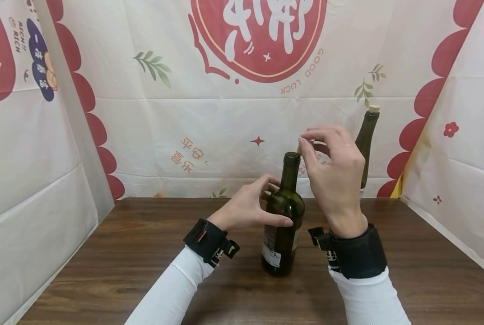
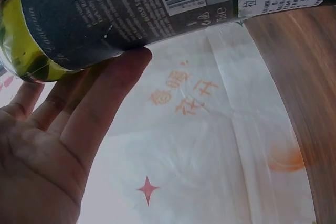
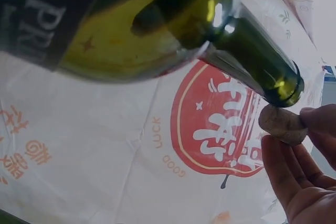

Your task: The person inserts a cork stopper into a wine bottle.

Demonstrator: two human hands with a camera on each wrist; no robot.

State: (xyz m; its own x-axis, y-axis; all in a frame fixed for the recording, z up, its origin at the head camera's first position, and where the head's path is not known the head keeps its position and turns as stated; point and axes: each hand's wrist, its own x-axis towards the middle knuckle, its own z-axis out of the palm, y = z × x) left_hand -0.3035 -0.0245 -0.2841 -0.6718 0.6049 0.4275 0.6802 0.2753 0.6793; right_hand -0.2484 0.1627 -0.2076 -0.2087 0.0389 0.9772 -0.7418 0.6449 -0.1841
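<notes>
A dark green wine bottle (image 1: 282,234) stands upright on the table, its mouth uncorked. My left hand (image 1: 252,203) holds it round the shoulder, thumb across the near side and fingers behind. In the left wrist view the bottle's printed back label (image 2: 115,17) shows above the fingers. My right hand (image 1: 335,167) is raised at the right of the bottle's mouth. Between its thumb and fingers it pinches a cork (image 3: 282,124), which lies close beside the bottle's lip (image 3: 294,92) in the right wrist view. In the head view the fingers hide this cork.
Behind my right hand stands a second green bottle (image 1: 365,140) with a cork (image 1: 374,109) in its neck, partly hidden by the hand. The brown wooden table (image 1: 144,266) ends at a printed white cloth backdrop (image 1: 234,122), with more cloth at both sides.
</notes>
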